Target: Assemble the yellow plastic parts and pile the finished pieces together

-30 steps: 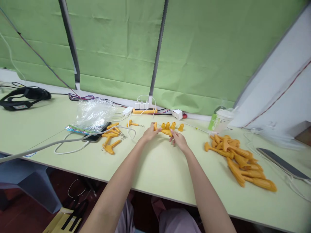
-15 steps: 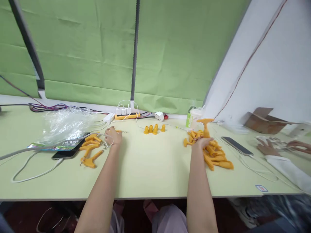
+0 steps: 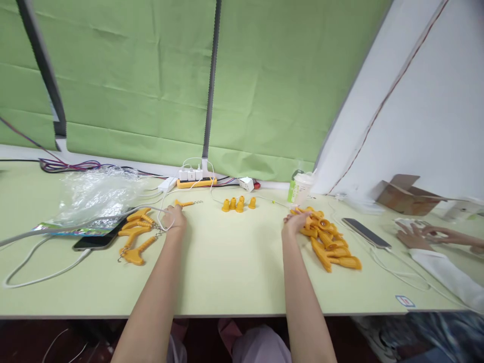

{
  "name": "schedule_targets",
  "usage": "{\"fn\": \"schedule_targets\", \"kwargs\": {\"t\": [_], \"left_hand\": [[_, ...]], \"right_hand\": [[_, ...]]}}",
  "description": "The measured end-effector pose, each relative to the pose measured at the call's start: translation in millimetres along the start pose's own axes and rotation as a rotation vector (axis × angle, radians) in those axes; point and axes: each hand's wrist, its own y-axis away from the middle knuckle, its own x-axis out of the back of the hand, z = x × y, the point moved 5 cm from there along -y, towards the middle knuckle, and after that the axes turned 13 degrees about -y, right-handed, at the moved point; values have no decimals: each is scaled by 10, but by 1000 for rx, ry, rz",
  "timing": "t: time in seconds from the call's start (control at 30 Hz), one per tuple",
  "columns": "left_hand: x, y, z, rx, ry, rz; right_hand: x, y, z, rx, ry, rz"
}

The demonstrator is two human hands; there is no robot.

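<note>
My left hand (image 3: 174,218) is closed around the handle of a yellow T-handled corkscrew (image 3: 185,203), whose metal spiral points right. A white cable loops over this hand. Several more yellow corkscrews (image 3: 136,234) lie just left of it. At the left edge of a pile of yellow plastic pieces (image 3: 335,247), my right hand (image 3: 296,222) is curled around a yellow T-shaped handle (image 3: 308,222), mostly hidden by the fingers. Several small yellow bell-shaped caps (image 3: 240,204) stand on the table between the hands, farther back.
Behind the left hand are a power strip (image 3: 196,182) and clear plastic wrap (image 3: 102,194). A black phone (image 3: 99,241) lies at left, another phone (image 3: 366,233) right of the pile. A white cup (image 3: 302,187) stands at the back. Another person's hands (image 3: 419,234) work at far right, near a cardboard box (image 3: 401,194).
My right hand has moved left and lowered to the pile's left edge; the T-shaped handle that stood upright by it is now tipped down. My left hand has barely moved.
</note>
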Motion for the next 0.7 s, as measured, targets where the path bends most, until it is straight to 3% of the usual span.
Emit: {"fn": "schedule_targets", "kwargs": {"t": [0.1, 0.23, 0.33, 0.4, 0.53, 0.63, 0.7], "left_hand": [[5, -15, -5, -6, -20, 27], [12, -44, 58, -81, -8, 101], [5, -49, 135, -142, -38, 173], [-40, -50, 170, -157, -56, 134], [-59, -29, 227, -186, -15, 53], [26, 8, 307, -238, 24, 108], [72, 32, 351, -257, 46, 169]], "right_hand": [[-312, 292, 147, 119, 283, -51], [-825, 774, 359, 495, 764, -388], [-1064, 1005, 513, 740, 962, -591], [-1158, 1057, 574, 834, 1010, -663], [-1271, 1014, 647, 804, 1015, -768], [-1322, 981, 685, 749, 1041, -815], [-1370, 996, 688, 793, 1068, -819]]}}
